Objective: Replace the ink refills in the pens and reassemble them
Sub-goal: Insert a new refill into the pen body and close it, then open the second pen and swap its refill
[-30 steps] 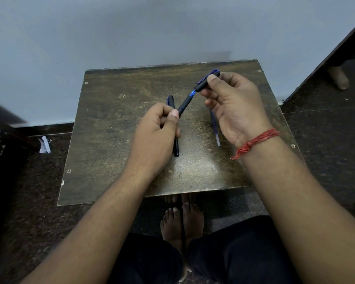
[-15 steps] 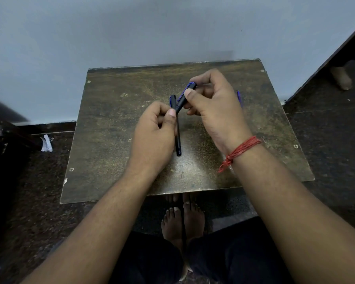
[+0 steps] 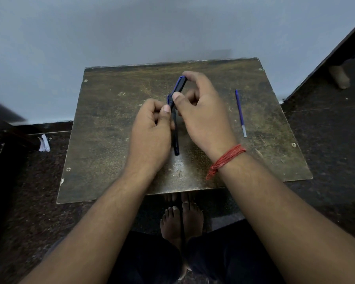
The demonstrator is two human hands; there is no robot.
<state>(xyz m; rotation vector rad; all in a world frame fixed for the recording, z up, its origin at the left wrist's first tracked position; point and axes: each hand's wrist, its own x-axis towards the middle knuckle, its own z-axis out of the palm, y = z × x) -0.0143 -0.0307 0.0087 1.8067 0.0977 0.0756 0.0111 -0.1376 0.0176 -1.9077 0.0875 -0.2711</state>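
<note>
Both hands meet above the middle of the worn table [image 3: 115, 140]. The right hand [image 3: 201, 117] pinches the blue-and-black pen cap [image 3: 179, 86] between thumb and forefinger, tilted, its lower end at the tip of the left thumb. The left hand [image 3: 152, 132] is curled around what appears to be the pen's barrel, mostly hidden in the fist. A second black pen [image 3: 175, 138] lies on the table between the wrists, and a loose blue refill [image 3: 240, 113] lies well apart to the right. These parts look light, rigid and smooth, so I'd judge a firm fingertip pinch near the joining ends best, keeping them aligned.
</note>
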